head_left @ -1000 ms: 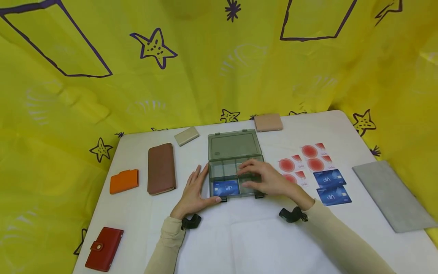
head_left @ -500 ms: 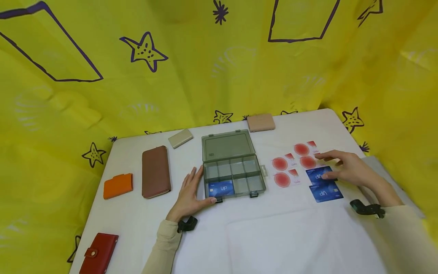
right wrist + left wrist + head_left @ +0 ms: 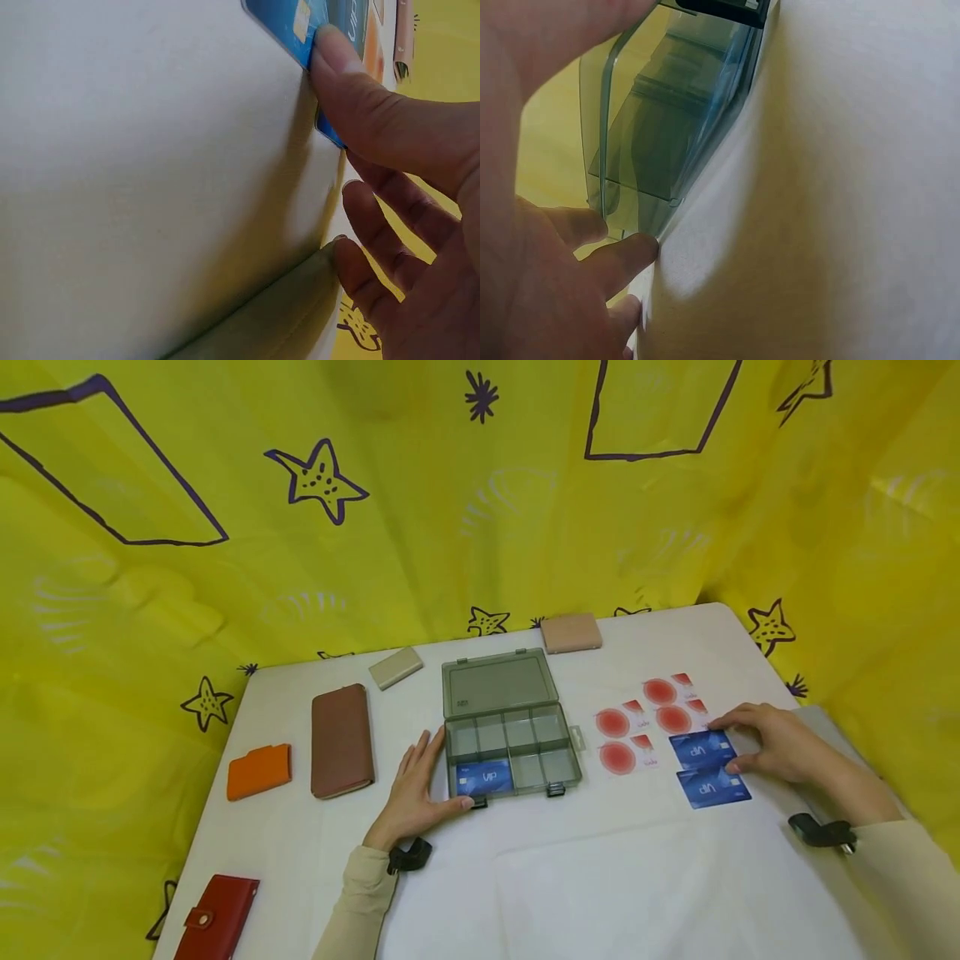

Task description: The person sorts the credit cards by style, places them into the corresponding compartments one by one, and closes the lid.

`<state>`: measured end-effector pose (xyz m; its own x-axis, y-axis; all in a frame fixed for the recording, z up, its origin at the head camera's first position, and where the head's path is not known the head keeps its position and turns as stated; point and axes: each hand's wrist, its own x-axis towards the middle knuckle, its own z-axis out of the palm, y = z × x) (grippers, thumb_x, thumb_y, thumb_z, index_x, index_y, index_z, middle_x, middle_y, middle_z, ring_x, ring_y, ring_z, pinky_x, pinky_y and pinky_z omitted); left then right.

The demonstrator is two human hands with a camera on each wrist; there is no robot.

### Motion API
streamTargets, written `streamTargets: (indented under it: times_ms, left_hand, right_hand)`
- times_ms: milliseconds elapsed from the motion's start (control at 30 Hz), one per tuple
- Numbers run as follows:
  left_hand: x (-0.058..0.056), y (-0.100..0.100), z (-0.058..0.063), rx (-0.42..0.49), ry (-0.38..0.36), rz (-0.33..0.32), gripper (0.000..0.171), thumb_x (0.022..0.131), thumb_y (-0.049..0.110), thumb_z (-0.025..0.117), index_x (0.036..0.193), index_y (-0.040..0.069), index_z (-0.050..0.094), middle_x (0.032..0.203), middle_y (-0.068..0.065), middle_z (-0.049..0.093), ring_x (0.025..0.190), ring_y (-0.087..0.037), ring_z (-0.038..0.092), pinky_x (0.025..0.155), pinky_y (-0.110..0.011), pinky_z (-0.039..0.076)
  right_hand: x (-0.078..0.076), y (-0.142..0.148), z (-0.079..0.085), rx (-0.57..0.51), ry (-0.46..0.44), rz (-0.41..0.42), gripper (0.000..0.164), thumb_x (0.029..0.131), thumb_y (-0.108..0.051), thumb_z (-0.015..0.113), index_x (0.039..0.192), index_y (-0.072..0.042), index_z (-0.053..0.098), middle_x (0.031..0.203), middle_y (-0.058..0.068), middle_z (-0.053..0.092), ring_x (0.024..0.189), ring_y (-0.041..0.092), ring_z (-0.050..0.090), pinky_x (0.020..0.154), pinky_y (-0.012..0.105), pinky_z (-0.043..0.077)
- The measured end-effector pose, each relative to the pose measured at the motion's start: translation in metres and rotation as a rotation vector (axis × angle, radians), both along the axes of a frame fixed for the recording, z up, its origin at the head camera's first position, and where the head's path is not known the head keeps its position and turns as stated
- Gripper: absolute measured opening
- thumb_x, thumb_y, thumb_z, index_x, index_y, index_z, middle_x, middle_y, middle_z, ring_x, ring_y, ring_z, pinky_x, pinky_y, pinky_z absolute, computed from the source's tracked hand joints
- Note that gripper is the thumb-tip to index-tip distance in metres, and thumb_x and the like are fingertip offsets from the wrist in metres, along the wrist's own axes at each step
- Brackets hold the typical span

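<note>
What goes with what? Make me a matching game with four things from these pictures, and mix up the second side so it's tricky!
Column one
1. Divided box
2. Left hand
3. Right hand
4. Wallet with a snap

Column two
A. At two blue cards lying outside the box
B. Red
C. Has its lid open
D. Touching the side of the box

Right pairs: 1-C, 2-D, 3-A, 4-B

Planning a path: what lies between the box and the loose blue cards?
In the head view, two red-circled cards lie between the box and blue cards.
</note>
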<state>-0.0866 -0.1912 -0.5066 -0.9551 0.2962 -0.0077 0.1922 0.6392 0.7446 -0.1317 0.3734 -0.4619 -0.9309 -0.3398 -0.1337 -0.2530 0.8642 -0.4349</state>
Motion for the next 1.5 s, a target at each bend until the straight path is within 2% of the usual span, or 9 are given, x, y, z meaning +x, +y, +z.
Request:
streamTargets:
  times_ms: [267, 467, 733, 900, 1000, 1133, 1300, 1400, 1500]
  left_hand:
    - [-0.001, 0.001, -0.001, -0.014, -0.010, -0.007, 0.120, 0.080, 0.055, 0.087, 0.173, 0.024, 0.017, 0.177, -0.021, 0.016, 0.164, -0.048, 0.008, 0.130, -0.070, 0.009]
    - [0.000, -0.001, 0.000, -0.014, -0.006, -0.004, 0.121, 0.079, 0.055, 0.087, 0.173, 0.024, 0.017, 0.177, -0.021, 0.017, 0.164, -0.048, 0.008, 0.130, -0.070, 0.010]
    - [0.001, -0.002, 0.000, -0.013, 0.004, -0.012, 0.121, 0.080, 0.057, 0.086, 0.173, 0.023, 0.017, 0.176, -0.020, 0.020, 0.165, -0.044, 0.009, 0.131, -0.067, 0.008]
    - [0.001, -0.002, 0.000, -0.011, 0.001, -0.002, 0.120, 0.079, 0.055, 0.086, 0.172, 0.022, 0.018, 0.176, -0.020, 0.019, 0.165, -0.045, 0.009, 0.131, -0.067, 0.008]
    - [0.001, -0.001, 0.000, -0.015, -0.005, 0.000, 0.120, 0.080, 0.053, 0.087, 0.173, 0.022, 0.017, 0.177, -0.020, 0.018, 0.165, -0.044, 0.009, 0.132, -0.067, 0.008]
    - [0.001, 0.000, 0.000, -0.023, -0.020, 0.002, 0.120, 0.081, 0.051, 0.087, 0.173, 0.023, 0.016, 0.177, -0.019, 0.016, 0.165, -0.043, 0.007, 0.132, -0.065, 0.006]
    - [0.002, 0.000, -0.001, -0.017, -0.019, -0.003, 0.119, 0.081, 0.054, 0.086, 0.173, 0.022, 0.017, 0.178, -0.019, 0.015, 0.165, -0.045, 0.006, 0.132, -0.067, 0.006]
    - [0.001, 0.000, -0.001, -0.015, -0.011, -0.006, 0.120, 0.081, 0.055, 0.086, 0.173, 0.021, 0.017, 0.178, -0.019, 0.015, 0.165, -0.044, 0.007, 0.132, -0.066, 0.006]
    - [0.000, 0.000, -0.002, -0.024, -0.003, -0.003, 0.120, 0.081, 0.054, 0.086, 0.173, 0.022, 0.016, 0.178, -0.019, 0.016, 0.165, -0.043, 0.008, 0.132, -0.065, 0.007]
  right_hand:
    - [-0.006, 0.000, 0.001, -0.011, -0.041, -0.003, 0.064, 0.068, -0.023, 0.101, 0.122, -0.004, 0.071, 0.113, 0.011, 0.067, 0.104, 0.032, 0.058, 0.090, 0.039, 0.054]
    - [-0.005, -0.003, 0.004, -0.022, -0.055, 0.013, 0.052, 0.072, -0.017, 0.099, 0.109, -0.011, 0.063, 0.105, 0.004, 0.067, 0.098, 0.025, 0.059, 0.081, 0.016, 0.047]
    - [0.001, -0.002, 0.014, -0.109, 0.014, 0.044, 0.030, 0.090, 0.003, 0.079, 0.111, -0.011, 0.063, 0.099, 0.001, 0.068, 0.084, 0.006, 0.056, 0.071, 0.019, 0.050]
    - [-0.005, -0.004, 0.024, -0.223, 0.111, -0.026, 0.032, 0.097, 0.003, 0.072, 0.128, -0.005, 0.063, 0.106, 0.015, 0.069, 0.077, 0.001, 0.067, 0.067, 0.014, 0.053]
    - [-0.008, -0.011, 0.029, -0.293, 0.116, -0.085, 0.036, 0.101, -0.003, 0.071, 0.136, -0.005, 0.061, 0.111, 0.017, 0.065, 0.080, -0.006, 0.068, 0.067, 0.012, 0.056]
    - [-0.011, -0.027, 0.032, -0.429, 0.061, -0.139, 0.039, 0.104, -0.010, 0.068, 0.142, -0.006, 0.060, 0.117, 0.004, 0.060, 0.086, -0.010, 0.065, 0.073, 0.011, 0.057]
    - [-0.015, -0.058, 0.032, -0.676, -0.087, -0.095, 0.053, 0.102, -0.004, 0.069, 0.153, -0.007, 0.054, 0.123, -0.010, 0.057, 0.096, 0.003, 0.070, 0.083, 0.013, 0.060]
    - [-0.018, -0.082, 0.026, -0.754, -0.143, -0.033, 0.059, 0.099, -0.001, 0.073, 0.154, -0.003, 0.051, 0.128, -0.009, 0.059, 0.102, 0.005, 0.069, 0.086, 0.017, 0.061]
    - [-0.022, -0.112, 0.018, -0.778, -0.142, 0.015, 0.060, 0.096, -0.001, 0.077, 0.150, 0.002, 0.053, 0.132, -0.001, 0.062, 0.104, 0.006, 0.068, 0.089, 0.016, 0.061]
